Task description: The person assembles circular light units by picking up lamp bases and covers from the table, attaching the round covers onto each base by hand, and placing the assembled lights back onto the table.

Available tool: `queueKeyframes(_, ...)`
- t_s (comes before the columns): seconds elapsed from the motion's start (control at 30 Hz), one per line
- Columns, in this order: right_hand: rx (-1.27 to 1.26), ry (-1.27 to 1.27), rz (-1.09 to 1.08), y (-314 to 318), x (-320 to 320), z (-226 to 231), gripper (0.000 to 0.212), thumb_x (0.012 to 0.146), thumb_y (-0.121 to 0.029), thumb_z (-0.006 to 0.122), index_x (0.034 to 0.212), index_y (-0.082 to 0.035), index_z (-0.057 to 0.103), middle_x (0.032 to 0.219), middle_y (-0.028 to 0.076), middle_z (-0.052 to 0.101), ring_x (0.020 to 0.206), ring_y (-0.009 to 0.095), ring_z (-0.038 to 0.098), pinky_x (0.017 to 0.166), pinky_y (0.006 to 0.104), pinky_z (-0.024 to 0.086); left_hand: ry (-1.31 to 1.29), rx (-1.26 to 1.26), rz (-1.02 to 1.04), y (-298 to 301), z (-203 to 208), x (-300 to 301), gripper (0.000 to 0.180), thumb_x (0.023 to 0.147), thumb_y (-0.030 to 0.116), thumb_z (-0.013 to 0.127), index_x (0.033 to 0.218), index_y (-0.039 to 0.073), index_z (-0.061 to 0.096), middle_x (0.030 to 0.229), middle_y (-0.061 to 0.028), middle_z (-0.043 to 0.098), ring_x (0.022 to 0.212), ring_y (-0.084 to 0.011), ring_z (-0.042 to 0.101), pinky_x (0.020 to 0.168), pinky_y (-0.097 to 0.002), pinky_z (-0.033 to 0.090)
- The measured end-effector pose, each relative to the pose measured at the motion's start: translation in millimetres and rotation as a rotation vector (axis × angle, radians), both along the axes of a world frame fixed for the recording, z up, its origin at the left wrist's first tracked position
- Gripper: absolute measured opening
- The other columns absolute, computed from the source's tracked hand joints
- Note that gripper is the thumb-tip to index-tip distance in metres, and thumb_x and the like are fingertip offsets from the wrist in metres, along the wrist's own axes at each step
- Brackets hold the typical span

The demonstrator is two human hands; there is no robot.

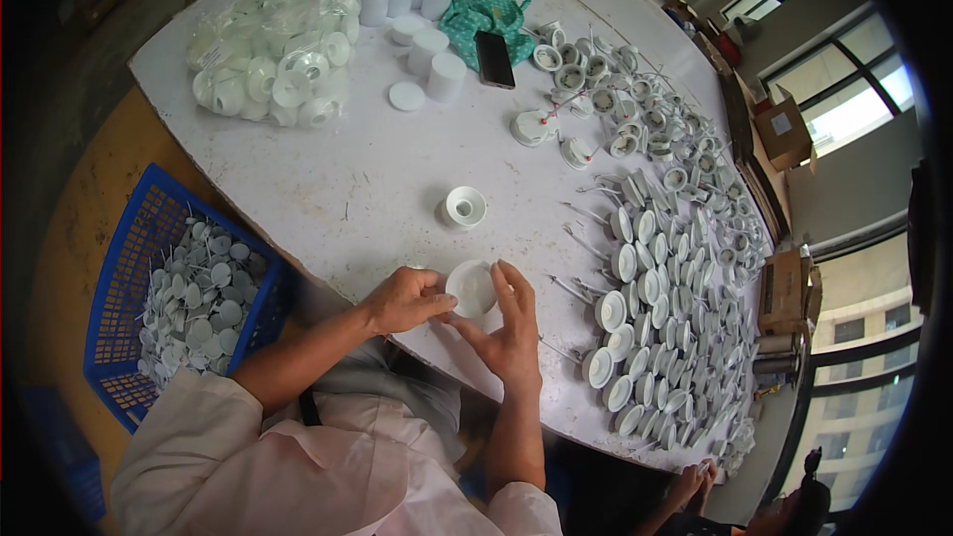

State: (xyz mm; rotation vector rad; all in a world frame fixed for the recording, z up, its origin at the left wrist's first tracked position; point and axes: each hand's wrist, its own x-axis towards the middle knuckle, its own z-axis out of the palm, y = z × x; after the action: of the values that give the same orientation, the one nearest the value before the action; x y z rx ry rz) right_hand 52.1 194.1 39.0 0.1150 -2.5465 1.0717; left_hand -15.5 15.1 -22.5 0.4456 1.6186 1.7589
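Near the table's front edge, a round white plastic cup [472, 288] sits between my two hands, its hollow side facing up. My left hand [409, 300] grips its left rim with fingers and thumb. Around the right side curve the fingers and thumb of my right hand [508, 330]. Just beyond them a white stepped plastic housing [464, 206] with a hole in its middle rests on the table, touched by neither hand. A small pale edge shows behind my left fingers, too little of it to name.
Rows of white round lamp-like parts with wires [645, 288] cover the table's right side. A clear bag of white cups [273, 55], stacked white discs [447, 76], a green cloth [484, 15] and a phone [494, 60] lie farther back. At left stands a blue basket [114, 318]; another person's hands [692, 481] show lower right.
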Motion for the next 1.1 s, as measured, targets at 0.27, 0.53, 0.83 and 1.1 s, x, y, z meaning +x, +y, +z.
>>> queueKeyframes(0.27,0.328,-0.031,0.039,38.3,-6.3,9.3,0.067,0.061,-0.019,0.086,0.121,-0.005,0.060,0.122,0.016,0.055,0.106,0.034,0.054,0.088,0.0433,0.046,0.005,-0.126,-0.149,50.1,16.0,-16.3,0.028,0.094,0.019,0.060,0.109,-0.005,0.060,0.091,-0.0116,0.069,0.079,-0.0137,0.067,0.059,-0.0256,0.051)
queueKeyframes(0.53,0.428,0.094,-0.159,151.2,-50.8,-2.1,0.063,0.060,-0.018,0.084,0.118,-0.005,0.061,0.116,0.016,0.059,0.108,0.035,0.054,0.095,0.0465,0.042,0.786,-0.236,0.191,64.6,5.9,-13.5,0.035,0.089,0.014,0.065,0.118,-0.003,0.057,0.127,-0.0211,0.058,0.106,-0.0313,0.064,0.085,-0.0349,0.055)
queueKeyframes(0.83,0.592,-0.047,-0.490,210.1,-89.9,-22.4,0.057,0.066,-0.033,0.080,0.114,-0.006,0.065,0.113,0.015,0.063,0.113,0.035,0.053,0.101,0.0469,0.037,0.807,-0.105,0.263,60.7,-18.9,-7.8,0.013,0.083,0.006,0.065,0.096,0.003,0.064,0.121,-0.0131,0.064,0.102,-0.0283,0.066,0.084,-0.0355,0.054)
queueKeyframes(1.1,0.648,-0.157,-0.571,200.1,-92.9,-22.4,0.054,0.068,-0.037,0.078,0.114,-0.010,0.067,0.114,0.012,0.063,0.114,0.033,0.053,0.101,0.0468,0.037,0.789,-0.088,0.262,61.8,-15.9,-10.1,0.007,0.083,0.005,0.065,0.089,0.004,0.064,0.112,-0.0109,0.068,0.098,-0.0265,0.067,0.082,-0.0347,0.054)
